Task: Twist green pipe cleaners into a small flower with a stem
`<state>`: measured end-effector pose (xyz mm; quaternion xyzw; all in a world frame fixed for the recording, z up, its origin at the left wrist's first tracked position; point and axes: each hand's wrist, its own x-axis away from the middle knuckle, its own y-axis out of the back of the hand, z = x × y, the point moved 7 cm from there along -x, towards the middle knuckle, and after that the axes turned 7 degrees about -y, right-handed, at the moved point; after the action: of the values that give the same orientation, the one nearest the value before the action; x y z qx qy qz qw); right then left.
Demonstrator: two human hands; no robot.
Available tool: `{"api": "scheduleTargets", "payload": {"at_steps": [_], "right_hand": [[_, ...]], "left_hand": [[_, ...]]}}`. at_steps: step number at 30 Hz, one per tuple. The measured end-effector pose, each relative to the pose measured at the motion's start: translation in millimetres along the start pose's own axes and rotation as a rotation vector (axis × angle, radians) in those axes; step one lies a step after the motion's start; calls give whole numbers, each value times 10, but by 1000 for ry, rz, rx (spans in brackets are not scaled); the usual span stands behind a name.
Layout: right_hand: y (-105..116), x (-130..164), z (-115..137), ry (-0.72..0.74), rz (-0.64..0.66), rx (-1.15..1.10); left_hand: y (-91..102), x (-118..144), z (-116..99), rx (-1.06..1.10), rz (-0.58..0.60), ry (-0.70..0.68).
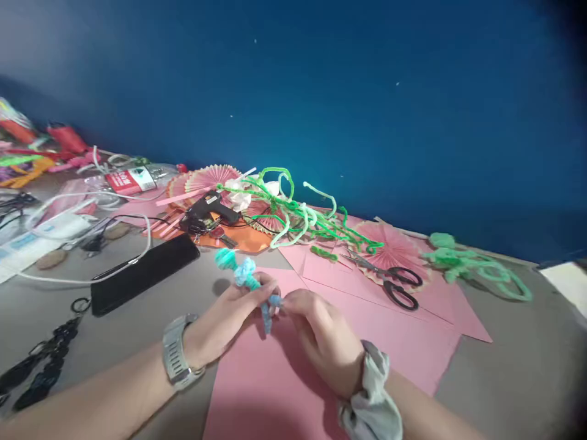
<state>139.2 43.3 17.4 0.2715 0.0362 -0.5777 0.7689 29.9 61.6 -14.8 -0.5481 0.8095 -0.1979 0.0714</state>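
My left hand is closed around a small figure of twisted blue and teal pipe cleaners. Rounded coils of it, one teal and one pale blue, stick out above my fingers, and a blue stem points down below them. At its right side my right hand pinches the end of a short blue piece that juts from the figure. Both hands are over a sheet of pink paper. A watch is on my left wrist and a pale scrunchie on my right.
Black-handled scissors lie right, on pink sheets. Behind are tangled green pipe cleaners, pink paper fans and a black glue gun. At left are a black phone, a white cable, a plastic bottle and keys. A blue wall rises behind.
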Motion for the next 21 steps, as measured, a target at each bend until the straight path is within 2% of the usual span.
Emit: {"api": "scheduleTargets", "payload": {"at_steps": [2, 5, 9, 11, 16, 21], "right_hand": [[20, -24, -97, -174, -50, -212], [-12, -36, -175, -318, -67, -460], [-47, -40, -176, -344, -60, -568], [-48, -35, -169, -348, -69, -588], [-98, -31, -181, -399, -35, -756], [-123, -37, -245, -435, -51, -801]], "left_hand": [[-35, 38, -54, -89, 61, -26], [-14, 76, -137, -334, 55, -120], [105, 118, -236, -676, -128, -270], [128, 131, -243, -701, -169, -295], [73, 108, -233, -599, -94, -296], [101, 67, -236, -597, -129, -243]]}}
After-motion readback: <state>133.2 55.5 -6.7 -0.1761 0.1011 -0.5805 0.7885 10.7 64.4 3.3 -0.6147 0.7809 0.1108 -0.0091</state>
